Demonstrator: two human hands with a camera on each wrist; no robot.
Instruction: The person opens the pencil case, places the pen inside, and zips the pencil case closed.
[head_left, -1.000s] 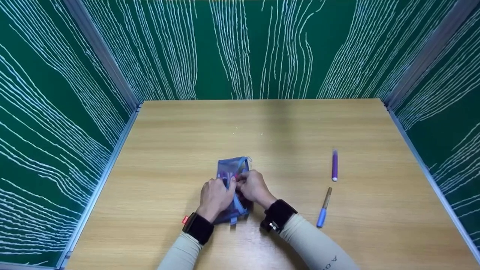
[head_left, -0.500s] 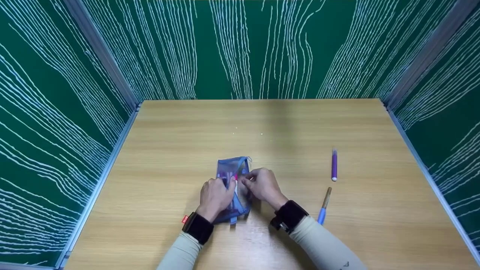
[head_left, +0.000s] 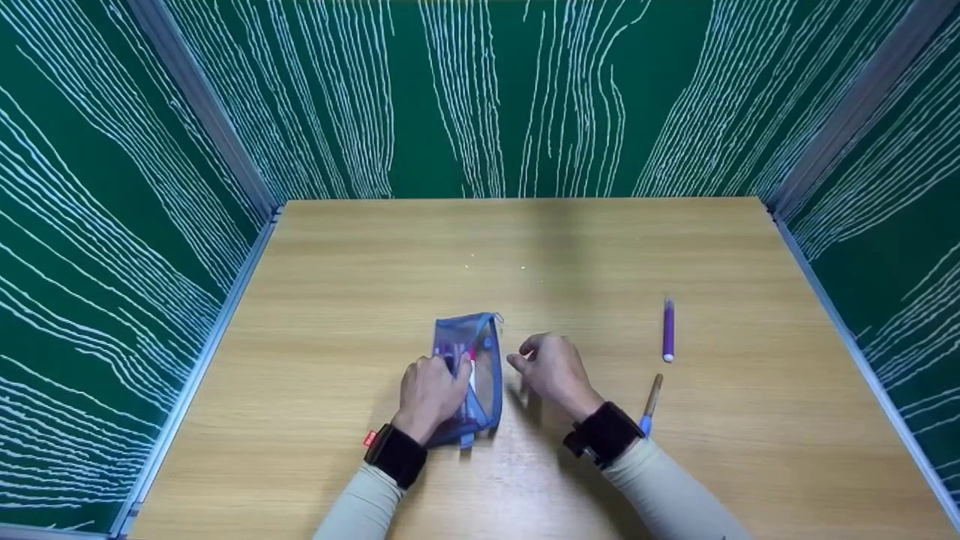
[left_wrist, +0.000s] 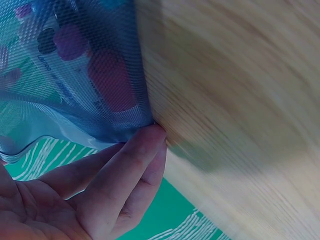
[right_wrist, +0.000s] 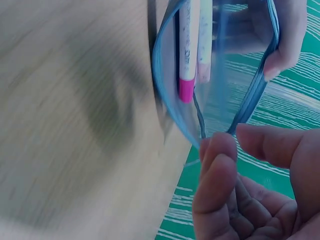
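A blue mesh pencil pouch [head_left: 487,382] lies on the table with its zip side gaping open. My left hand [head_left: 433,394] holds the pouch by its left part, thumb over the opening's edge; the left wrist view shows fingertips at a lower corner. Through the mesh I see an eraser-like block with red and purple patches [left_wrist: 112,80]. A white marker with a pink end [right_wrist: 188,55] sits inside the opening, beside another pale pen [right_wrist: 205,40]. My right hand [head_left: 556,373] hovers just right of the pouch, fingers loosely bent, thumb apart, holding nothing.
A purple marker [head_left: 669,330] lies on the table [head_left: 375,255] at the right. Nearer me is a brown-barrelled pen [head_left: 654,396], its blue end partly hidden by my right wrist strap. Tiny white specks dot the table's far half. Green, white-streaked walls enclose three sides.
My right hand has let go of the pink-ended marker at the pouch's opening and drawn back to the right. The opening now shows wider. My left hand stays in place.
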